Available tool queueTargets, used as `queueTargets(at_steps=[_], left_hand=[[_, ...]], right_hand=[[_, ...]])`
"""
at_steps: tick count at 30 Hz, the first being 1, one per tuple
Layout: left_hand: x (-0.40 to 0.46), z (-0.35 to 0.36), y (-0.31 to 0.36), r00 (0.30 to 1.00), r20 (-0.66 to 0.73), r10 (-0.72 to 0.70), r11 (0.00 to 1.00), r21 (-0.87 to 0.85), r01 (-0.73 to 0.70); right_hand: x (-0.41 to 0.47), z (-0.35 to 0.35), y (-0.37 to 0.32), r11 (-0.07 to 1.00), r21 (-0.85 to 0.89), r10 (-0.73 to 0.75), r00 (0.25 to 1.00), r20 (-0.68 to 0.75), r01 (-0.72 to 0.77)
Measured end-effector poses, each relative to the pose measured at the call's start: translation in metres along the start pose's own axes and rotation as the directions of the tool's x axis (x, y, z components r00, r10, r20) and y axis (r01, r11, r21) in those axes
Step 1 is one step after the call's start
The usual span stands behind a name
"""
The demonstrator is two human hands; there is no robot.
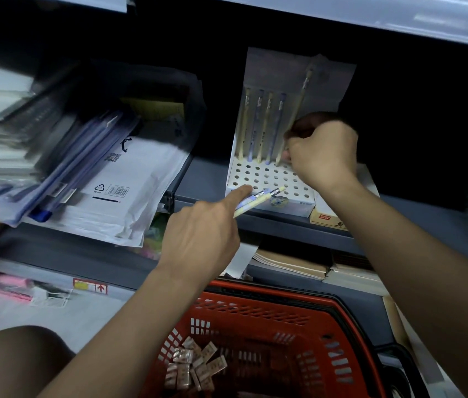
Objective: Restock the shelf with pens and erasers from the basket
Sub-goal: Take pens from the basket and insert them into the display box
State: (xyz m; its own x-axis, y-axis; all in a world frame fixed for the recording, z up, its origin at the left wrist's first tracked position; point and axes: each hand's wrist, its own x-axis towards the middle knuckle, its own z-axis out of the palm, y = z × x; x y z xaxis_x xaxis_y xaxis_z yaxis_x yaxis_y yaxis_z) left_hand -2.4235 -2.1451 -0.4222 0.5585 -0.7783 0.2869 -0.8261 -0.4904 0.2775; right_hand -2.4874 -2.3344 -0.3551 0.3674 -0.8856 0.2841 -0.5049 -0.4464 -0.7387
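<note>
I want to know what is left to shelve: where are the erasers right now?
In the head view, the erasers lie heaped in the bottom left corner of the red basket, low in the frame beneath the left hand and below the shelf's pen holder.

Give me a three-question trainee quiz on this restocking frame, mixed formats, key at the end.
1. True or false: the right hand is setting a pen into the back row of the white pen stand.
2. What does the left hand hold? A) erasers B) pens C) a notebook
3. What items are visible lying in the red basket?

Key
1. True; four pens already stand to the left of it in that row.
2. B; a few pens, index finger extended toward the stand.
3. Wrapped erasers, piled at its bottom left.
</note>
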Motion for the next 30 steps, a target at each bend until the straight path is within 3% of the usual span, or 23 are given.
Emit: queueTargets(at_steps=[17,26,30], left_hand=[[0.001,-0.003,0.0,1.0,0.018,-0.018,1.0,-0.005,0.018],[0.001,-0.003,0.0,1.0,0.021,-0.011,1.0,-0.014,0.011],[0.0,-0.002,-0.001,1.0,0.02,-0.008,1.0,-0.018,0.008]], right_hand=[[0.01,0.014,-0.006,0.947,-0.322,-0.01,1.0,0.002,0.01],[0.01,0.014,-0.008,0.888,-0.454,0.007,0.986,0.167,0.071],[0.01,0.015,-0.009,0.884,-0.46,0.001,0.985,0.173,0.08]])
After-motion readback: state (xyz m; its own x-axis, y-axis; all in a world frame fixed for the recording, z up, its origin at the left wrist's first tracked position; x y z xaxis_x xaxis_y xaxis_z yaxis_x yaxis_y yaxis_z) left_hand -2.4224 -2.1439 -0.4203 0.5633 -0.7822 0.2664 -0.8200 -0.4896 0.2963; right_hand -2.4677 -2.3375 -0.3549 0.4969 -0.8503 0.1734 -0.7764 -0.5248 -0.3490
